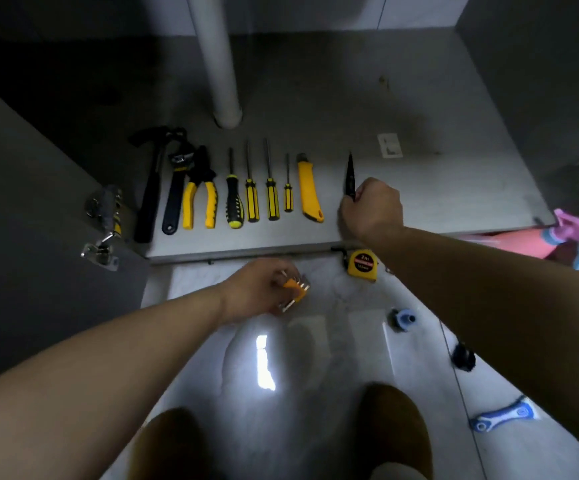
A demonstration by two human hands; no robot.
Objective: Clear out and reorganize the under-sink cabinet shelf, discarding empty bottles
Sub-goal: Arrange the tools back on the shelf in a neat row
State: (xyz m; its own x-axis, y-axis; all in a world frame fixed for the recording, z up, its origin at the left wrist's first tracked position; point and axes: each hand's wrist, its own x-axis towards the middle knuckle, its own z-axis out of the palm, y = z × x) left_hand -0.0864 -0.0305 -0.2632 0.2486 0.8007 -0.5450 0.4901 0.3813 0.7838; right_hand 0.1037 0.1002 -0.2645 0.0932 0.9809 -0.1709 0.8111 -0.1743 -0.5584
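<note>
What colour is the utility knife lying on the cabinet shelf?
Yellow, with a dark tip at the blade end: the utility knife, seen in the head view.

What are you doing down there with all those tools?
A person is lining tools up on the cabinet shelf. A hammer, wrench, pliers, four screwdrivers and a yellow utility knife already lie in a row. The right hand is holding a thin black tool at the row's end. The left hand holds an orange holder of metal keys above the floor, near a tape measure.
</note>
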